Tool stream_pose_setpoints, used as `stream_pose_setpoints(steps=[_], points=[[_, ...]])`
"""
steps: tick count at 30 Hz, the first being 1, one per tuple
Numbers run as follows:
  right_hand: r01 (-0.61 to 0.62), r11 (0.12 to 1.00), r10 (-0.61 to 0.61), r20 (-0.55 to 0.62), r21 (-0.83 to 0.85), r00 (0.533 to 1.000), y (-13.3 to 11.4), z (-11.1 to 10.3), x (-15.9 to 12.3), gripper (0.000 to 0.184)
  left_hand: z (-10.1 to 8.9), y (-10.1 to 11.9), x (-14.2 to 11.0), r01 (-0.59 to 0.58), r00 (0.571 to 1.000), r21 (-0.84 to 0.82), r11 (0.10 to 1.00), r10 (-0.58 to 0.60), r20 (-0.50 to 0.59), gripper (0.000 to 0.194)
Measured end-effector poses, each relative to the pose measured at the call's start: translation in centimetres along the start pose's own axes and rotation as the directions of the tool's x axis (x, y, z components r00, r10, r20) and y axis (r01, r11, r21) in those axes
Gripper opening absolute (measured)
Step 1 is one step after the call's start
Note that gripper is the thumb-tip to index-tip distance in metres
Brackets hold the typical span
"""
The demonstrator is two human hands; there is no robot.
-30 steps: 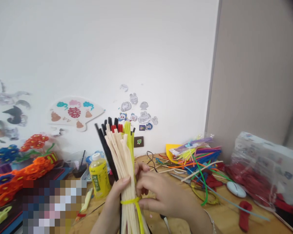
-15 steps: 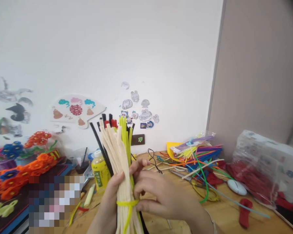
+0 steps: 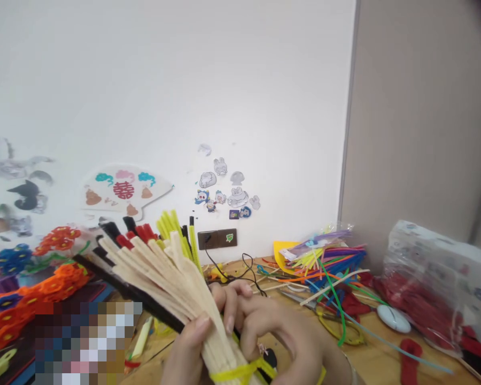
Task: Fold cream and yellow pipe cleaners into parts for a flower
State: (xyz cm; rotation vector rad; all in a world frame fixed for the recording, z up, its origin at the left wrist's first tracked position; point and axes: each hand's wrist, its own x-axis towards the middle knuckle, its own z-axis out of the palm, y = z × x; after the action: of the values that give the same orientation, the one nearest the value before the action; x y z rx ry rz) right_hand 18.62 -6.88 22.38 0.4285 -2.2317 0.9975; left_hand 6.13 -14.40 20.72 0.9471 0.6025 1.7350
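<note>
A thick bundle of pipe cleaners [image 3: 164, 270], mostly cream with black, red and yellow ones, leans up and to the left. A yellow pipe cleaner [image 3: 240, 370] is wound round its lower end. My left hand [image 3: 188, 350] is closed round the bundle from the left, thumb on the cream strands. My right hand [image 3: 276, 337] is at the bundle's right side, its fingers curled against it just above the yellow tie.
Loose coloured pipe cleaners [image 3: 324, 256] lie heaped at the back right of the wooden desk [image 3: 369, 353]. A white mouse [image 3: 393, 319] and a plastic bag of red material [image 3: 428, 299] sit right. Orange and blue pipe-cleaner flowers [image 3: 44, 267] fill the left. A cable runs from the wall socket [image 3: 217, 238].
The bundle has tipped from nearly upright to leaning left and has dropped lower with both hands. The yellow bottle behind it is no longer visible.
</note>
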Motion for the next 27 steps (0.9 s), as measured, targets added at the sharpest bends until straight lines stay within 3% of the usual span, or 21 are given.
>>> stream_pose_setpoints(steps=[5,8,11,14,16,19,23,27], points=[[-0.052,0.995,0.050,0.029,0.084,0.998,0.0,-0.5,0.0,0.051,0.1,-0.2,0.9,0.024,0.994,-0.046,0.999,-0.019,0.104,0.020],[-0.105,0.985,0.103,0.019,0.134,0.994,0.2,-0.4,-0.6,0.044,-0.6,0.4,1.5,0.084,0.962,-0.135,0.987,-0.045,0.271,0.023],[-0.207,0.941,0.198,0.060,0.269,0.978,0.9,0.4,-1.1,0.034,-1.5,1.7,2.0,0.010,0.963,-0.280,0.960,0.067,0.263,0.027],[-0.225,0.898,0.280,-0.095,0.378,0.955,1.7,1.7,-0.9,0.029,-2.6,2.6,2.6,-0.053,0.958,-0.301,0.952,0.133,0.253,0.045],[-0.221,0.904,0.293,-0.155,0.365,0.943,2.1,2.5,-0.5,0.025,-3.1,2.7,2.9,-0.013,0.913,-0.248,0.969,0.113,0.392,0.054],[-0.257,0.921,0.319,-0.189,0.292,0.929,2.5,3.5,-0.2,0.015,-3.1,2.3,2.8,-0.075,0.945,-0.329,0.941,0.173,0.279,0.063],[-0.283,0.923,0.355,-0.296,0.260,0.887,2.6,4.1,-0.3,0.009,-1.7,2.0,1.8,-0.120,0.965,-0.310,0.943,0.184,0.188,0.044],[-0.294,0.953,0.304,-0.251,0.078,0.919,2.6,4.0,-0.4,0.005,-0.9,2.5,1.2,-0.075,0.978,-0.216,0.974,0.114,0.176,0.025]])
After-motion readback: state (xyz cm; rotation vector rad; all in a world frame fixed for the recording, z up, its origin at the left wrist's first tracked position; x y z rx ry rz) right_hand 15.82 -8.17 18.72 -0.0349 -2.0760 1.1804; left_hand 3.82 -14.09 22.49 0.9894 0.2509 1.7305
